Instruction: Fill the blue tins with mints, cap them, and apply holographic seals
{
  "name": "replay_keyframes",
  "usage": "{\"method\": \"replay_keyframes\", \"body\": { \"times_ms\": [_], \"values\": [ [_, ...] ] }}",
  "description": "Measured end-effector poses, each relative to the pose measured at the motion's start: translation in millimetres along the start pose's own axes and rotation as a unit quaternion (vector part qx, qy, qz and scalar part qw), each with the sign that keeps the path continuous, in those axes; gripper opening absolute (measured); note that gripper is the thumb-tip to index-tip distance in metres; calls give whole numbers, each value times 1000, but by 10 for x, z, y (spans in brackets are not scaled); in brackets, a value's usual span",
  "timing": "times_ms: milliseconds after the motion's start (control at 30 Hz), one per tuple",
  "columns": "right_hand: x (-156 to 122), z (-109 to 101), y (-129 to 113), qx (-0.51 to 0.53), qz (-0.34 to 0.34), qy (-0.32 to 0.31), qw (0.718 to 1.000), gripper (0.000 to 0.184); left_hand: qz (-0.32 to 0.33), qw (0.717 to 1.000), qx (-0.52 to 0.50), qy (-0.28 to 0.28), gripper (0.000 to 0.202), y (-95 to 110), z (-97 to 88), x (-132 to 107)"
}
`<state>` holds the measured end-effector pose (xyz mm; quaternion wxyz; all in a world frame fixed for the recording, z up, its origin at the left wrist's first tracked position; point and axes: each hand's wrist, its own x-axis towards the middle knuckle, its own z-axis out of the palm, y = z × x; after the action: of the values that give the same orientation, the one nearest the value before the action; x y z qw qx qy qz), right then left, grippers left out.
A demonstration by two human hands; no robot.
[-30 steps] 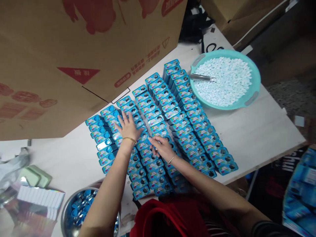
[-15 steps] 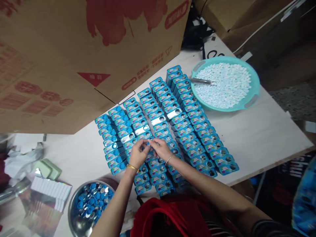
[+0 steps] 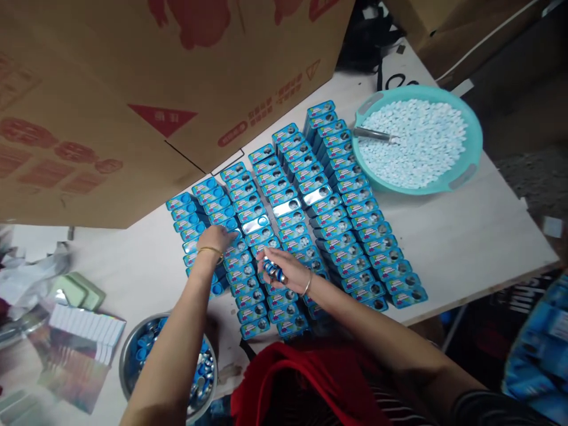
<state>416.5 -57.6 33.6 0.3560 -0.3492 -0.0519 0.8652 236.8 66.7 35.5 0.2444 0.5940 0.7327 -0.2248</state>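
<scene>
Several rows of small blue tins (image 3: 337,207) lie packed together on the white table (image 3: 461,242). My left hand (image 3: 215,238) reaches over the left rows, its fingers bent down onto a tin there. My right hand (image 3: 284,269) hovers over the middle rows, closed around a few small blue caps (image 3: 273,270). Both wrists wear thin bangles.
A teal basin (image 3: 470,171) of pale blue tablets with a metal scoop (image 3: 375,135) stands at the back right. A steel bowl (image 3: 128,355) of blue caps sits at the near left, beside a stack of white cards (image 3: 86,331). A big cardboard box (image 3: 133,89) looms behind.
My hands, which met over the middle rows half a second ago, have parted. The left moved out to the left rows and the right stayed with the caps.
</scene>
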Motion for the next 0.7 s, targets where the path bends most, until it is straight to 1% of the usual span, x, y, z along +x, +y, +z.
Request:
{"method": "replay_keyframes", "body": {
  "times_ms": [33,100,167,200,233,267,300,367,400,433,467,533,567,633,700],
  "values": [
    [6,9,-1,3,5,7,1000,40,-4,1000,25,-11,28,12,-23,27],
    [16,45,-10,4,21,29,999,43,-15,998,55,-16,33,19,-52,39],
    [13,86,-18,1,36,61,997,45,-12,999,53,6,34,10,-48,-35],
    [8,102,-17,-2,40,78,996,46,6,999,32,28,33,4,-29,-113],
    [2,111,-9,-7,42,93,995,47,40,998,-9,54,31,0,5,-217],
    [-4,115,6,-12,42,105,994,48,94,991,-66,74,29,0,55,-345],
    [-8,115,29,-17,40,114,993,49,161,975,-131,83,28,3,121,-490],
    [-11,113,94,-31,32,123,991,49,288,923,-244,72,24,15,285,-792],
    [-11,115,131,-39,29,126,991,48,324,902,-278,68,20,19,373,-926],
    [-13,122,167,-47,27,128,990,47,336,890,-300,72,16,20,457,-1035],
    [-19,132,197,-52,26,128,990,46,327,887,-316,84,14,14,530,-1111],
    [-47,155,232,-44,33,109,992,42,259,894,-348,117,13,-22,627,-1142],
    [-70,162,236,-30,38,90,995,38,216,898,-361,130,12,-50,645,-1101],
    [-126,156,227,7,45,35,998,31,140,909,-366,143,12,-106,617,-938],
    [-177,124,213,31,44,-11,998,31,93,930,-329,133,10,-133,530,-730]
  ]
}}
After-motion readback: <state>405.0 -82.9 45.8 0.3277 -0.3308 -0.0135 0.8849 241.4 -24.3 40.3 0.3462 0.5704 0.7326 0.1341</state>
